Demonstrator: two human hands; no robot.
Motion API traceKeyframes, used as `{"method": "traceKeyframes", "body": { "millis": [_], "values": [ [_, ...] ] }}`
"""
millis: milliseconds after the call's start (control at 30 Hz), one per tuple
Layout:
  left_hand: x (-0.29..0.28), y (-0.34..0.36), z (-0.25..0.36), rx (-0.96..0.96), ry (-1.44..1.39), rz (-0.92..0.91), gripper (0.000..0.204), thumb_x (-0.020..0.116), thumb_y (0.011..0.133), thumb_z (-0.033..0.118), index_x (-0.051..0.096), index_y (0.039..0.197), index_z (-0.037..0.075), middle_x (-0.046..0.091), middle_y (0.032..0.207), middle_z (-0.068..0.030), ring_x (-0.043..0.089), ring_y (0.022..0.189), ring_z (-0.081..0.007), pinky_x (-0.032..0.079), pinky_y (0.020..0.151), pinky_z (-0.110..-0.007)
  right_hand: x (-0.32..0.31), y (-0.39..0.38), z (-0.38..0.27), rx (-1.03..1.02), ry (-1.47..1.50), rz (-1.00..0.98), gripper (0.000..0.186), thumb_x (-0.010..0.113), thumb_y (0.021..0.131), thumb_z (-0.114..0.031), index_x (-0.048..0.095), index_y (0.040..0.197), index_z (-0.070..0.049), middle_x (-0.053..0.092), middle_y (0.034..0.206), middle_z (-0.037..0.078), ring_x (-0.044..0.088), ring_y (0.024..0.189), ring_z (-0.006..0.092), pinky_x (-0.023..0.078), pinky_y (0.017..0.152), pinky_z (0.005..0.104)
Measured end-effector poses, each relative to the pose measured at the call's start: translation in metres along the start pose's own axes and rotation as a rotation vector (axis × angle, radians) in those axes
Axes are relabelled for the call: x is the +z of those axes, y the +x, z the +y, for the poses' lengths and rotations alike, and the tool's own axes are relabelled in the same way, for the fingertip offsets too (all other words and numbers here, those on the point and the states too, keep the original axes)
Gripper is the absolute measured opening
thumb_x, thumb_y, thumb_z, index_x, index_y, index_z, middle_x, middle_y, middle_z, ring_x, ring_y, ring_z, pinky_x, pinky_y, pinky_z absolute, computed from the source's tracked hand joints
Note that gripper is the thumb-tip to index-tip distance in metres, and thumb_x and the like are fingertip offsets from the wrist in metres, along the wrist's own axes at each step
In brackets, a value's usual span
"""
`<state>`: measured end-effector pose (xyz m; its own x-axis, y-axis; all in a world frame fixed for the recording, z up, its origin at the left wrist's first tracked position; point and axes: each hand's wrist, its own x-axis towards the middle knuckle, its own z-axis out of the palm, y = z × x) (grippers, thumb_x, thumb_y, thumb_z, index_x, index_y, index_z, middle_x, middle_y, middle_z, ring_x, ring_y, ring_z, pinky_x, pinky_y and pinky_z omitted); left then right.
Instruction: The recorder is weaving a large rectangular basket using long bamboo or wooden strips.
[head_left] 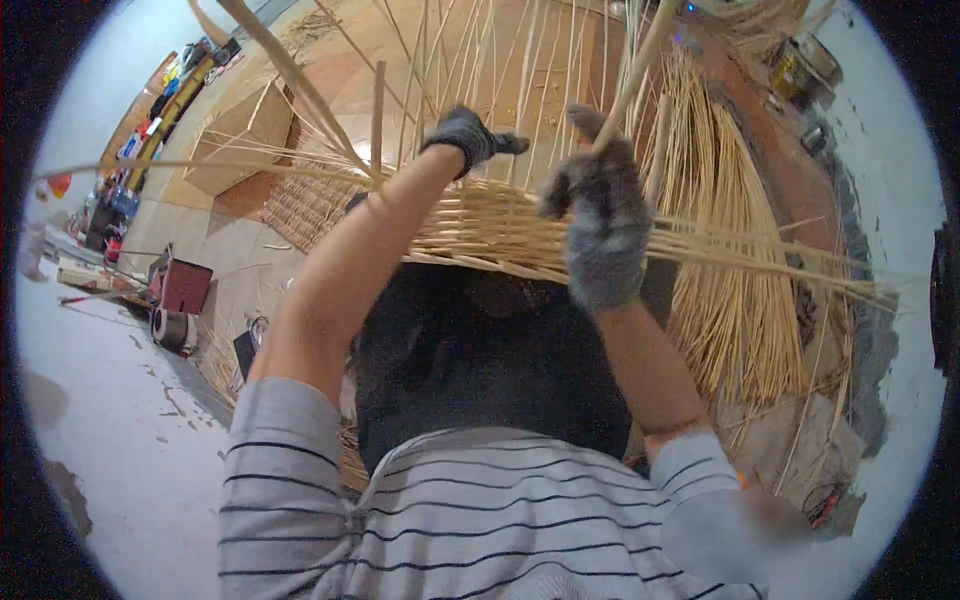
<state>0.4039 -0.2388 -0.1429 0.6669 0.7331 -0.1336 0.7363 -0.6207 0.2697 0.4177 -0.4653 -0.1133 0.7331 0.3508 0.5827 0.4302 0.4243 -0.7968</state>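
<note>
A pale wicker basket wall (480,225) stands across in front of me, with many thin upright stakes (530,80) fanning out beyond it. My left hand (468,142), in a dark grey glove with bare fingertips, is just above the weave. One of its fingers stretches out to the right among the stakes; the others are partly hidden. My right hand (603,215), in a worn grey glove, is at the right part of the wall, its fingers bent about a thick upright rod (640,75). The rod's lower end is hidden by that hand. Loose weaver ends (780,260) run out to the right.
A big bundle of loose wicker strands (730,260) lies on the floor at the right. Another woven piece (310,208) and a box (240,140) are at the left. A thick rod (300,85) slants up at the left corner. Black cloth (480,360) covers my lap.
</note>
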Motion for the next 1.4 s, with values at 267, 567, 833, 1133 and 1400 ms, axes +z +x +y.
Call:
{"method": "traceKeyframes", "body": {
  "millis": [267, 567, 833, 1133, 1400],
  "values": [
    [-0.007, 0.007, 0.081, 0.630, 0.443, -0.032, 0.046, 0.060, 0.073, 0.025, 0.048, 0.109, 0.001, 0.057, 0.098, -0.0201, 0.055, 0.094, -0.0321, 0.042, 0.084, -0.037, -0.078, -0.002, 0.076, 0.375, 0.696, 0.344, 0.011, 0.044, 0.089, -0.015, 0.050, 0.098, -0.012, 0.051, 0.064, 0.003, 0.047, 0.050, 0.0121, 0.047, 0.047, 0.0316],
    [0.037, -0.070, 0.053, 0.537, -0.085, -0.275, 0.061, 0.055, 0.070, 0.056, 0.061, 0.084, -0.002, 0.060, 0.083, -0.0222, 0.059, 0.081, -0.0323, 0.045, 0.075, -0.038, -0.113, 0.026, 0.038, 0.396, 0.278, 0.042, 0.005, 0.055, 0.080, -0.004, 0.051, 0.082, -0.007, 0.057, 0.081, 0.016, 0.057, 0.059, 0.0222, 0.052, 0.060, 0.0384],
    [0.048, -0.071, 0.079, 0.251, -0.103, -0.103, 0.049, 0.048, 0.079, 0.048, 0.064, 0.074, 0.002, 0.060, 0.077, -0.0214, 0.059, 0.076, -0.0347, 0.045, 0.073, -0.040, -0.045, 0.159, 0.162, -0.227, -1.211, -0.015, 0.046, 0.052, 0.082, -0.030, 0.040, 0.120, -0.007, 0.057, 0.089, 0.014, 0.060, 0.081, 0.0219, 0.050, 0.066, 0.0374],
    [0.048, -0.063, 0.079, 0.233, -0.250, -0.260, 0.062, 0.054, 0.067, 0.062, 0.065, 0.085, 0.004, 0.064, 0.084, -0.0150, 0.061, 0.081, -0.0267, 0.044, 0.076, -0.036, -0.104, -0.007, 0.012, 0.229, 0.178, 0.309, 0.010, 0.048, 0.088, -0.014, 0.046, 0.097, -0.010, 0.047, 0.068, -0.001, 0.048, 0.057, 0.0105, 0.045, 0.050, 0.0266],
    [0.038, -0.154, -0.024, 0.752, -0.650, 0.783, 0.053, 0.070, 0.069, 0.021, 0.046, 0.113, 0.002, 0.051, 0.110, -0.0160, 0.047, 0.106, -0.0267, 0.037, 0.091, -0.034, -0.181, 0.007, 0.005, 0.879, 0.252, -0.214, 0.015, 0.049, 0.083, -0.012, 0.056, 0.091, -0.001, 0.056, 0.082, 0.009, 0.058, 0.074, 0.0190, 0.048, 0.068, 0.0319]
  ]
}}
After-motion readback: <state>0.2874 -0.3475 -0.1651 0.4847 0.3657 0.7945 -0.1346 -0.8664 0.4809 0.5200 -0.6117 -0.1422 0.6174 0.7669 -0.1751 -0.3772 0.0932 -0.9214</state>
